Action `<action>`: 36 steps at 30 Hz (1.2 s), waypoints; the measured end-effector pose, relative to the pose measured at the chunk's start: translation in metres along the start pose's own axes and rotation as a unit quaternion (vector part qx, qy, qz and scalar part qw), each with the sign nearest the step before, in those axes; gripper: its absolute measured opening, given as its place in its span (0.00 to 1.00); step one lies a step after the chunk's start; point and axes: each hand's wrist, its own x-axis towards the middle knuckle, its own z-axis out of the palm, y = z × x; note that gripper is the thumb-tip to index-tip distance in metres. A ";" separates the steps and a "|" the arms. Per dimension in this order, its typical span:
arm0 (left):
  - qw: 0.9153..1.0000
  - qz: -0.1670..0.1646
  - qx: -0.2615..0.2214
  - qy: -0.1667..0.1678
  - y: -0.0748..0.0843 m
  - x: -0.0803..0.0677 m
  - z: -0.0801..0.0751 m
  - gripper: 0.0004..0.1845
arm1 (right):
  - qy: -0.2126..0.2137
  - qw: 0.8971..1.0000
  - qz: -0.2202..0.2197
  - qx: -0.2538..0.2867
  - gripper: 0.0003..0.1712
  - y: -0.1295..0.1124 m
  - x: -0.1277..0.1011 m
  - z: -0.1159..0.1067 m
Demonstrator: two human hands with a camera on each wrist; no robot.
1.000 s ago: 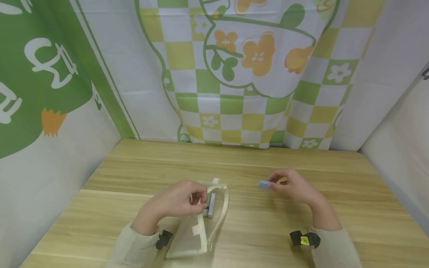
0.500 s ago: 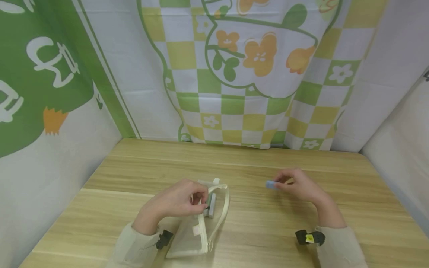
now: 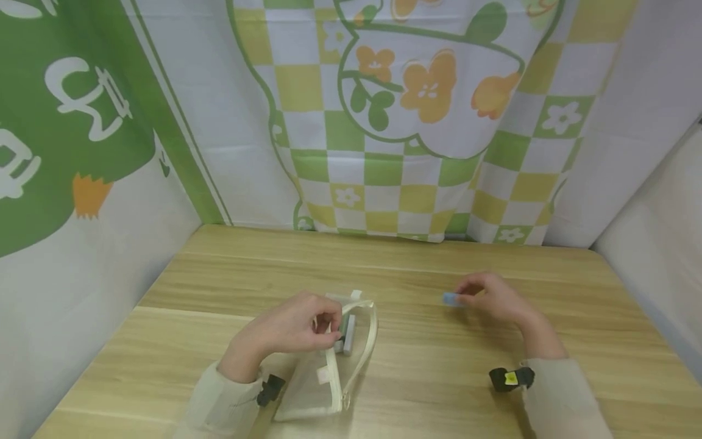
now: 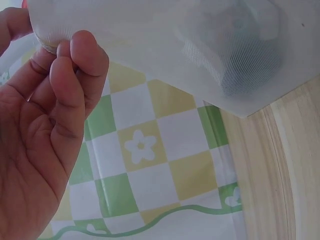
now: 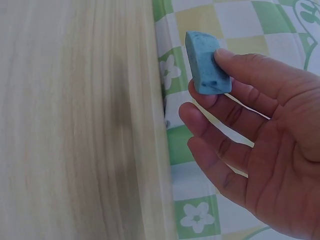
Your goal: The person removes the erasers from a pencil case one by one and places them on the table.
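A cream mesh pouch (image 3: 323,381) lies on the wooden table (image 3: 417,372) near the front middle, its zip mouth held apart. My left hand (image 3: 296,332) pinches the pouch's upper edge; in the left wrist view its fingers (image 4: 70,75) grip the white mesh pouch (image 4: 200,45). Small grey and white blocks (image 3: 347,335) sit in the mouth. To the right, my right hand (image 3: 493,300) pinches a small blue eraser-like block (image 3: 451,299) just above the table. The right wrist view shows that blue block (image 5: 205,65) between thumb and fingers (image 5: 220,100).
A checked green, yellow and white cloth with flowers (image 3: 406,122) hangs behind the table. A green and white cloth (image 3: 71,122) covers the left side and a plain white wall (image 3: 652,244) the right. Bare wood lies between the hands.
My right hand has carried the blue block a little to the right, away from the pouch. The left hand keeps its hold on the pouch.
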 end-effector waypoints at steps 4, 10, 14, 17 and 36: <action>1.000 -0.001 0.003 -0.001 0.000 0.001 -0.001 0.10 | -0.006 1.000 -0.007 0.011 0.06 0.003 0.002 -0.002; 1.000 0.004 0.005 0.001 0.000 0.001 -0.001 0.10 | -0.019 0.999 -0.018 0.020 0.06 0.007 0.004 -0.005; 1.000 0.008 0.006 0.002 -0.001 0.001 -0.001 0.10 | -0.028 0.999 -0.024 0.011 0.05 0.013 0.006 -0.006; 1.000 0.008 0.008 0.003 -0.001 0.001 -0.001 0.10 | -0.035 0.999 -0.030 0.006 0.05 0.018 0.007 -0.006; 1.000 0.013 0.001 0.005 -0.001 -0.001 -0.003 0.09 | -0.099 0.995 -0.018 -0.005 0.06 0.022 0.006 -0.004</action>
